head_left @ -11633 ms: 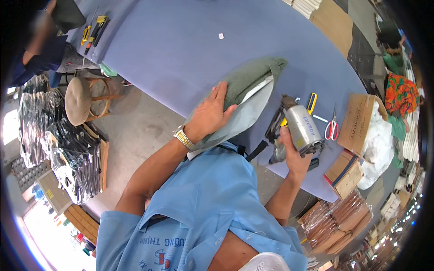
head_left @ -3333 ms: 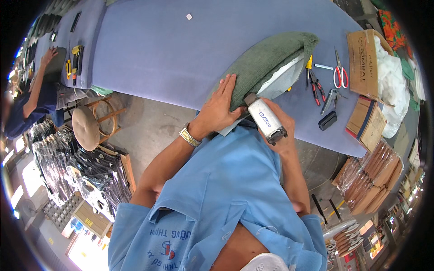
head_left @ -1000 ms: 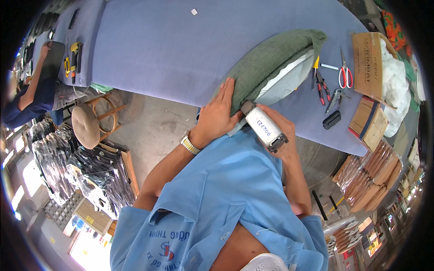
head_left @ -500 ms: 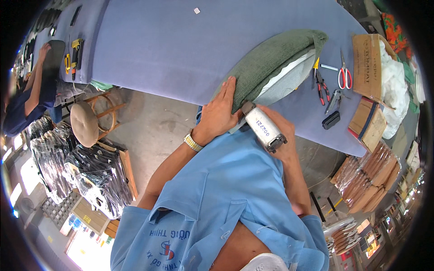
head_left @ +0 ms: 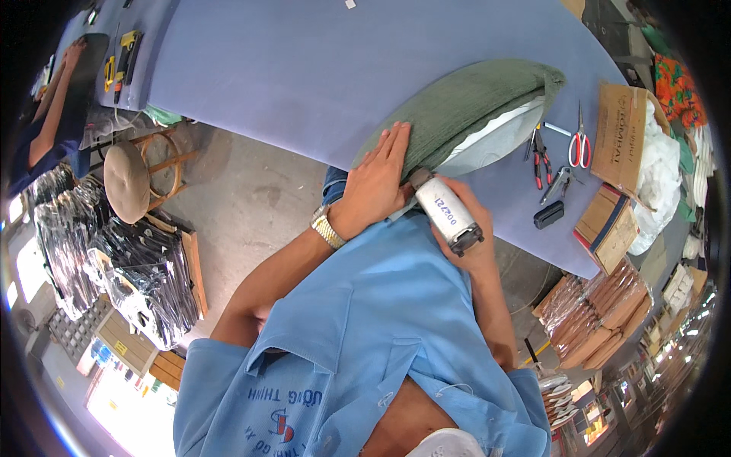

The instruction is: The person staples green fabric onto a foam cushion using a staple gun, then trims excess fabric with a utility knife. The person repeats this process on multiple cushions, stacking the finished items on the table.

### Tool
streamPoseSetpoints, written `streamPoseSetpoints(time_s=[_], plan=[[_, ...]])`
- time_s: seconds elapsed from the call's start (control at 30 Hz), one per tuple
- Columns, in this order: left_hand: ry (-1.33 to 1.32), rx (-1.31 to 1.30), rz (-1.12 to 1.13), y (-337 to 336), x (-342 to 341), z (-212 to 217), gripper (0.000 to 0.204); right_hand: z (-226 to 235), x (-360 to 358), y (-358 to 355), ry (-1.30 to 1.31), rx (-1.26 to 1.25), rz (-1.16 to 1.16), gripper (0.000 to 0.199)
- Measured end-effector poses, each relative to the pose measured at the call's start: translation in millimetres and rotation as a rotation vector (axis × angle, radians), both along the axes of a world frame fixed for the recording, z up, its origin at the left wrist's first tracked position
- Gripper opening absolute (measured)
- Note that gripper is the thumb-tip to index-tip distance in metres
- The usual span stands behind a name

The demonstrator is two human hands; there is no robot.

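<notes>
A seat cushion (head_left: 468, 103) with green fabric lies tilted across the table's near edge, its pale underside (head_left: 499, 141) turned to the right. My left hand (head_left: 377, 179) clasps its near end, fingers straight along the green fabric and thumb toward the rim. My right hand (head_left: 470, 221) is wrapped round a staple gun (head_left: 448, 212) with a pale body and dark ends. The gun's nose meets the cushion's near rim, close to my left thumb. My right fingers are partly hidden behind the tool, and the exact contact point is covered.
On the blue table (head_left: 266, 68), right of the cushion, lie red-handled scissors (head_left: 580, 141), pliers (head_left: 542, 160), a grey hand tool (head_left: 557, 185) and a black case (head_left: 548, 215). A cardboard box (head_left: 617, 137) stands beyond. At left are a round stool (head_left: 126, 181) and another person's arms (head_left: 53, 114).
The whole view has shifted slightly. The cushion's far end sits a little lower and farther right, while both hands keep their holds. At left, the other person's hands have moved farther away.
</notes>
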State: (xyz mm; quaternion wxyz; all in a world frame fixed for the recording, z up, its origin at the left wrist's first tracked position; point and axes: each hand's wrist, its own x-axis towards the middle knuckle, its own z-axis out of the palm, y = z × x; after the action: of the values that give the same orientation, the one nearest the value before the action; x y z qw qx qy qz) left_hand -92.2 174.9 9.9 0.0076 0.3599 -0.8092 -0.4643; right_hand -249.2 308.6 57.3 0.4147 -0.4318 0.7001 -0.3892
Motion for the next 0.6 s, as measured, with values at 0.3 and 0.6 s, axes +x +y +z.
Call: streamPoseSetpoints(time_s=[0.3,0.6], plan=[[0.203,0.436,-0.076,-40.7,36.4,-24.1,0.117,-13.1,-2.0,-3.7,0.157,-0.132,0.08,0.053],[0.039,-0.01,0.145,15.9,23.3,1.3,0.089,-19.8,-1.4,-2.7,0.14,-0.164,0.053,0.063]])
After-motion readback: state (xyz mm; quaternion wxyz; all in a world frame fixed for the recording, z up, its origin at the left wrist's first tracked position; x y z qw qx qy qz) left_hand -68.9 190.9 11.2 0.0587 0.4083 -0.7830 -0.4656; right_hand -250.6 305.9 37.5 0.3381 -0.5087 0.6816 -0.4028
